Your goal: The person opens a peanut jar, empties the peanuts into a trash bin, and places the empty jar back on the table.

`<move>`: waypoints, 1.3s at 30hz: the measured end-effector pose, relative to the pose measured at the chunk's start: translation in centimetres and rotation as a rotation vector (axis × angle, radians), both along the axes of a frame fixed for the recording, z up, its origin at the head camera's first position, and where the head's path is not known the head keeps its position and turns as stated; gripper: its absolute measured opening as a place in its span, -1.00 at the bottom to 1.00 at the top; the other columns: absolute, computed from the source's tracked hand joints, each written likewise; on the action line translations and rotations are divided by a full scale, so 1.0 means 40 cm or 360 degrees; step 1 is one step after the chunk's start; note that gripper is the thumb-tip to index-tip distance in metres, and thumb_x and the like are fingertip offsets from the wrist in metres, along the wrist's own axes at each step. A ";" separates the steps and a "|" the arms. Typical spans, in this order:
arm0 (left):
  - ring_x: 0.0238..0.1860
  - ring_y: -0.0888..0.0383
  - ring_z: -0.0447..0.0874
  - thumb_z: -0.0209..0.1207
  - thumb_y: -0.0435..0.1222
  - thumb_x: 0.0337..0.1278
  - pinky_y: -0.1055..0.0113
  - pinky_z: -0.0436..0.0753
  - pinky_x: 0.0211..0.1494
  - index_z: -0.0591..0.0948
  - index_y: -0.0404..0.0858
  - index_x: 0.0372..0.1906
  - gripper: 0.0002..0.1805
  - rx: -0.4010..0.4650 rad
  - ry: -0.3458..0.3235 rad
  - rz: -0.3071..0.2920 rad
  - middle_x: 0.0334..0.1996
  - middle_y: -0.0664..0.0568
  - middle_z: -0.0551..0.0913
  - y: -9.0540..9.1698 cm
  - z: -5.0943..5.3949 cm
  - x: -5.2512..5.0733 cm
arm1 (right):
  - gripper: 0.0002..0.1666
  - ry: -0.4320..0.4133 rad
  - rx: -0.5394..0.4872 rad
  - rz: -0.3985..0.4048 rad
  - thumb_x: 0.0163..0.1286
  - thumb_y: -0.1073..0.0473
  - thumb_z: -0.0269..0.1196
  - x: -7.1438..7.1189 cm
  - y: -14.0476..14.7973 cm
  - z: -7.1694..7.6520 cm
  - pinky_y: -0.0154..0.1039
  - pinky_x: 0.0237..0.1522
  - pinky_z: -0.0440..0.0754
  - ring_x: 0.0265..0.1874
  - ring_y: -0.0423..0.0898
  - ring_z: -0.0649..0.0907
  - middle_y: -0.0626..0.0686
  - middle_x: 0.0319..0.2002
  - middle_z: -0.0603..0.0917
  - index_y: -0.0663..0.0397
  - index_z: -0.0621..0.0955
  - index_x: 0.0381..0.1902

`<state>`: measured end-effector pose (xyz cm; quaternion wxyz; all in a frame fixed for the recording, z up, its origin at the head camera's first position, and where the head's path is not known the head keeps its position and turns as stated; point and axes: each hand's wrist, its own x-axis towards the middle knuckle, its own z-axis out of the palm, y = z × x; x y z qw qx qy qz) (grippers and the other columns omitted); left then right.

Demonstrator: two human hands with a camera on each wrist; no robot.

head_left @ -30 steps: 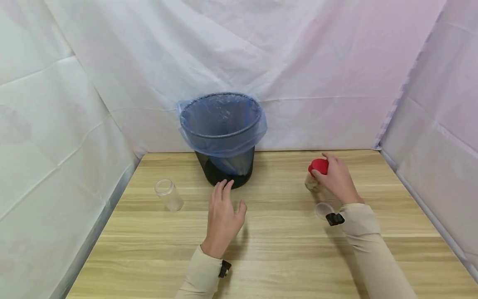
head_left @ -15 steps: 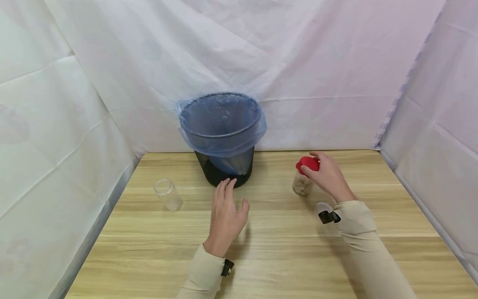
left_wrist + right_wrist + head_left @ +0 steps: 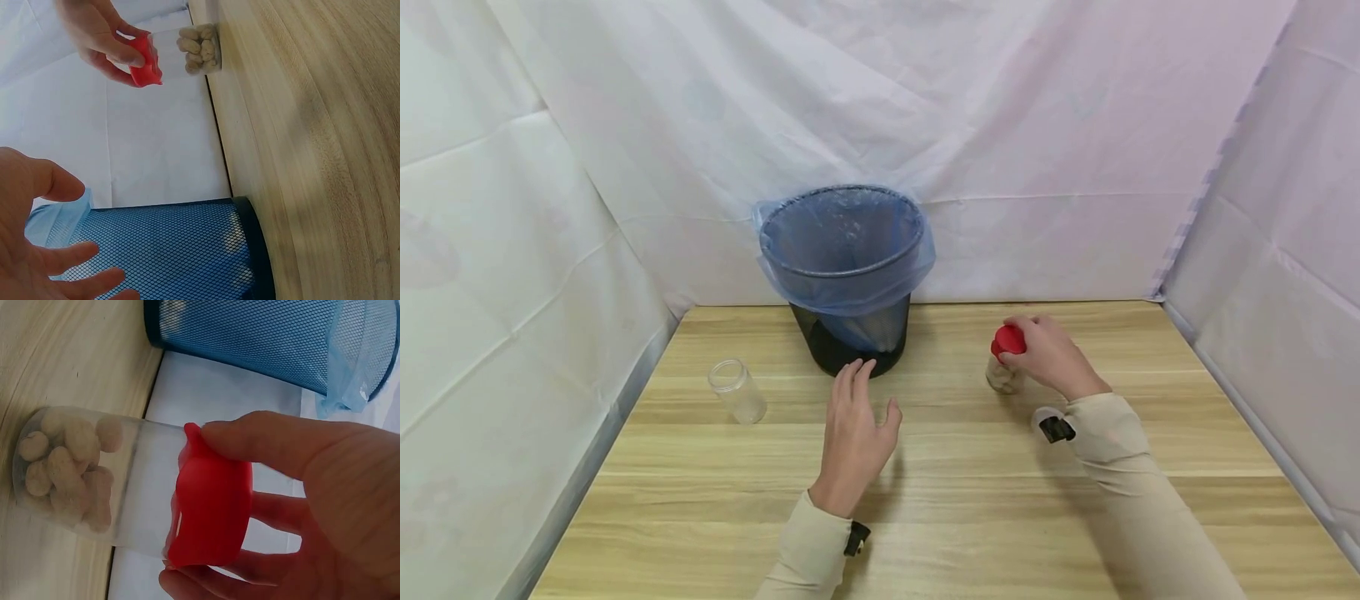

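Observation:
A clear jar (image 3: 1002,377) partly filled with peanuts in their shells (image 3: 69,465) stands on the table at the right. Its top is covered by a red lid (image 3: 212,506) with a flared, wavy lower edge. My right hand (image 3: 1051,357) grips this lid from above, thumb on one side and fingers round the other. In front of the black mesh bin (image 3: 827,346), my left hand (image 3: 857,442) hovers with fingers spread and holds nothing. Farther left stands a second clear jar (image 3: 739,393), without a lid and with nothing visible in it.
A blue bag (image 3: 850,292) lines the bin at the back of the table (image 3: 970,517) and folds over its rim. Partly behind the right wrist camera lies a small clear disc (image 3: 1043,415). White cloth (image 3: 1037,125) hangs behind and at both sides.
The peanut jar and my right hand have shifted left, mostly in the first half second. Since then the hand has turned and lowered slightly on the red lid. My left hand has barely moved.

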<state>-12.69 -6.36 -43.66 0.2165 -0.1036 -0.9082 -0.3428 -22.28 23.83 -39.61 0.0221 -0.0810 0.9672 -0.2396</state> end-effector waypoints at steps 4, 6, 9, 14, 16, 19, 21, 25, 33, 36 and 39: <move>0.51 -0.32 0.41 0.33 -0.30 0.39 -0.25 0.50 0.52 0.48 -0.40 0.45 -0.39 0.0013 -0.0025 -0.0001 0.46 -0.36 0.46 -0.001 -0.001 0.001 | -0.29 0.0050 0.0060 0.0018 0.43 0.12 0.38 -0.003 -0.003 -0.002 0.26 0.06 0.74 0.08 0.35 0.67 0.45 0.19 0.65 0.30 0.49 0.45; 0.52 -0.31 0.40 0.32 -0.29 0.40 -0.24 0.50 0.53 0.48 -0.40 0.46 -0.39 0.0013 -0.0039 -0.0001 0.46 -0.35 0.46 -0.001 -0.002 0.000 | -0.29 0.0088 0.0070 0.0011 0.39 0.13 0.40 -0.004 -0.004 -0.005 0.23 0.01 0.75 0.03 0.32 0.69 0.43 0.13 0.68 0.32 0.51 0.41; 0.52 -0.30 0.39 0.32 -0.28 0.42 -0.21 0.49 0.54 0.47 -0.40 0.46 -0.39 0.0013 -0.0050 0.0003 0.47 -0.35 0.45 -0.002 -0.003 -0.002 | -0.31 0.0151 0.0064 0.0005 0.34 0.14 0.43 -0.004 -0.005 -0.010 0.21 -0.04 0.75 -0.04 0.30 0.71 0.42 0.06 0.71 0.35 0.55 0.35; 0.52 -0.31 0.40 0.32 -0.29 0.42 -0.22 0.50 0.53 0.47 -0.41 0.46 -0.39 0.0016 -0.0044 -0.0005 0.47 -0.35 0.45 -0.002 -0.003 -0.003 | -0.33 0.0202 0.0041 -0.0004 0.29 0.15 0.43 -0.003 -0.001 -0.014 0.19 -0.07 0.74 -0.08 0.28 0.71 0.40 0.00 0.73 0.36 0.58 0.30; 0.52 -0.31 0.40 0.32 -0.29 0.41 -0.22 0.50 0.53 0.47 -0.41 0.46 -0.39 0.0022 -0.0042 -0.0012 0.47 -0.36 0.45 -0.002 -0.002 -0.002 | -0.33 0.0204 0.0034 -0.0010 0.29 0.15 0.44 -0.001 0.000 -0.014 0.19 -0.06 0.75 -0.08 0.28 0.72 0.40 0.00 0.74 0.36 0.58 0.29; 0.51 -0.31 0.40 0.31 -0.30 0.41 -0.22 0.51 0.52 0.47 -0.40 0.46 -0.39 0.0043 -0.0063 -0.0025 0.47 -0.36 0.45 0.000 -0.001 -0.003 | -0.33 0.0204 0.0021 -0.0024 0.30 0.14 0.44 0.002 -0.001 -0.014 0.17 -0.05 0.75 -0.07 0.27 0.72 0.39 0.01 0.74 0.35 0.58 0.30; 0.52 -0.30 0.40 0.31 -0.30 0.41 -0.21 0.52 0.51 0.47 -0.39 0.48 -0.38 0.0077 -0.0103 -0.0040 0.49 -0.34 0.43 0.002 -0.001 -0.003 | -0.32 0.0214 0.0005 -0.0024 0.30 0.13 0.44 0.004 -0.005 -0.012 0.17 -0.04 0.75 -0.06 0.28 0.72 0.39 0.02 0.74 0.33 0.59 0.31; 0.57 -0.25 0.36 0.30 -0.28 0.41 -0.19 0.51 0.52 0.42 -0.32 0.55 -0.32 0.0196 -0.0263 -0.0123 0.56 -0.27 0.37 0.012 0.001 -0.004 | -0.32 0.0219 -0.0071 -0.0017 0.31 0.08 0.46 0.018 -0.021 0.003 0.14 -0.02 0.77 -0.02 0.28 0.72 0.37 0.07 0.75 0.25 0.61 0.33; 0.66 -0.15 0.25 0.52 -0.06 0.22 -0.19 0.41 0.63 0.19 -0.21 0.69 0.07 0.0358 -0.0533 -0.0315 0.66 -0.13 0.26 0.050 0.007 -0.016 | -0.28 -0.0049 -0.0626 0.0149 0.35 -0.04 0.53 0.084 -0.097 0.074 -0.17 -0.06 0.76 0.02 0.10 0.79 0.22 0.16 0.77 0.06 0.62 0.39; 0.65 -0.13 0.28 0.60 -0.04 0.10 -0.18 0.44 0.61 0.18 -0.18 0.70 0.16 0.0373 -0.0547 -0.0341 0.65 -0.08 0.28 0.060 0.012 -0.011 | -0.28 -0.0156 -0.0828 0.0237 0.36 0.01 0.53 0.109 -0.127 0.082 -0.21 -0.04 0.76 0.04 0.09 0.78 0.22 0.20 0.74 0.06 0.61 0.41; 0.53 -0.12 0.42 0.65 -0.11 0.04 -0.14 0.54 0.54 0.26 -0.22 0.64 0.12 0.0396 -0.0462 -0.0363 0.56 -0.11 0.40 0.064 0.016 -0.006 | -0.31 -0.0190 -0.0930 0.0284 0.35 0.06 0.54 0.130 -0.150 0.082 -0.17 0.03 0.77 0.05 0.07 0.78 0.19 0.19 0.75 0.03 0.62 0.40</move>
